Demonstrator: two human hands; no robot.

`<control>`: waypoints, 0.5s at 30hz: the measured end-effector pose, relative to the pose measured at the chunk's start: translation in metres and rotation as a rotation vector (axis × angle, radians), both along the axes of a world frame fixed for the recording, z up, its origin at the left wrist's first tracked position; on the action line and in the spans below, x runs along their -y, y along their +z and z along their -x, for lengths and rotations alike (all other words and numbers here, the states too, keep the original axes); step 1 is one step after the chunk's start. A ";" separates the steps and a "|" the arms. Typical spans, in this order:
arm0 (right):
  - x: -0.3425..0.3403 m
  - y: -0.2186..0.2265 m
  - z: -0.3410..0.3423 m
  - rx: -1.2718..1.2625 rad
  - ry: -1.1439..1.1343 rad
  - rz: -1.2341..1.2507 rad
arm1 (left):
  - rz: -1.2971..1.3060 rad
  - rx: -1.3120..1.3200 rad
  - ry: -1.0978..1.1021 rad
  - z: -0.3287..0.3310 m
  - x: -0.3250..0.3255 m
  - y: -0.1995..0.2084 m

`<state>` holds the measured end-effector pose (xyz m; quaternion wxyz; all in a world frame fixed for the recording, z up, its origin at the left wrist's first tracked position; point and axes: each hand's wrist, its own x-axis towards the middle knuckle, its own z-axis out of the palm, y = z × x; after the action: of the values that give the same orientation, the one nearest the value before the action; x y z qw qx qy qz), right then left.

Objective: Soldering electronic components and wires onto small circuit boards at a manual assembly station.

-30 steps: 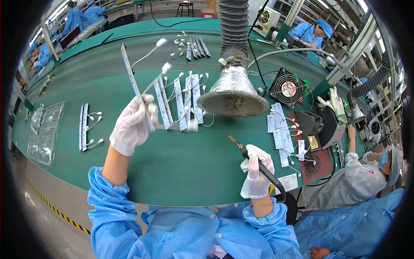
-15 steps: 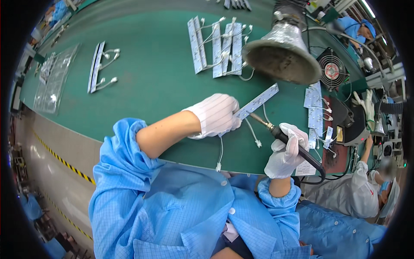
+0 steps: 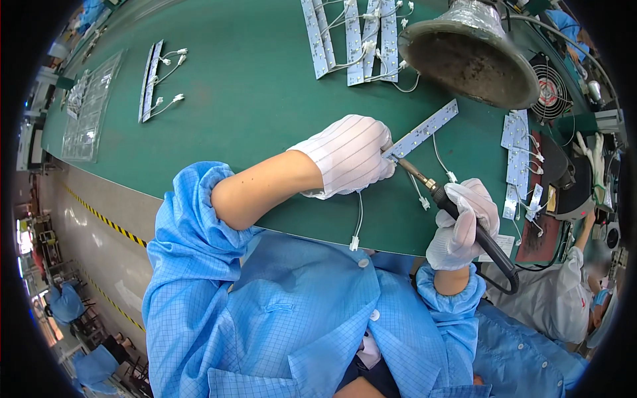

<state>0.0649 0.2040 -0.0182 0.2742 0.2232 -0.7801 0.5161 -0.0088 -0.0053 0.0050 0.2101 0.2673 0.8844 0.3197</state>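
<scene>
Both my hands wear white striped gloves. My left hand (image 3: 355, 154) is closed on the near end of a narrow white LED strip board (image 3: 424, 129), which slants up to the right. Thin white wires with small plugs (image 3: 424, 203) hang from the board. A soldering iron (image 3: 468, 225) with a black handle is gripped in my right hand (image 3: 464, 224). Its tip reaches the board's lower edge close to my left fingers; whether it touches cannot be made out. The left fingertips are partly hidden behind the glove.
More strip boards with wires (image 3: 355, 43) lie at the back, below a metal fume hood (image 3: 468, 60). Other boards (image 3: 516, 152) lie at right near a fan (image 3: 549, 91). Two boards (image 3: 150, 83) and a clear plastic tray (image 3: 93, 106) rest at left. A co-worker's sleeve (image 3: 561, 292) shows at right.
The whole view has shifted, so the bench things sit higher and further right. The iron's tip now meets the board nearer my left fingers. Both hands keep their holds.
</scene>
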 end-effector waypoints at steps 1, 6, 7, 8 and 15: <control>0.001 -0.001 0.002 -0.042 -0.011 -0.022 | 0.004 0.006 -0.005 0.000 -0.001 0.001; 0.000 0.001 0.002 -0.032 0.002 -0.025 | 0.006 0.034 0.055 -0.001 -0.002 0.002; 0.000 0.001 0.002 -0.035 0.010 -0.053 | 0.009 0.038 0.053 -0.002 -0.002 0.001; 0.000 0.000 0.002 -0.032 0.009 -0.050 | -0.003 -0.005 0.057 -0.003 -0.002 0.001; -0.004 -0.002 0.003 -0.027 0.011 0.009 | -0.008 0.037 0.061 -0.001 -0.003 0.006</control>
<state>0.0623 0.2083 -0.0201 0.2830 0.2332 -0.7728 0.5180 -0.0073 -0.0021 0.0106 0.2156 0.2348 0.8869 0.3344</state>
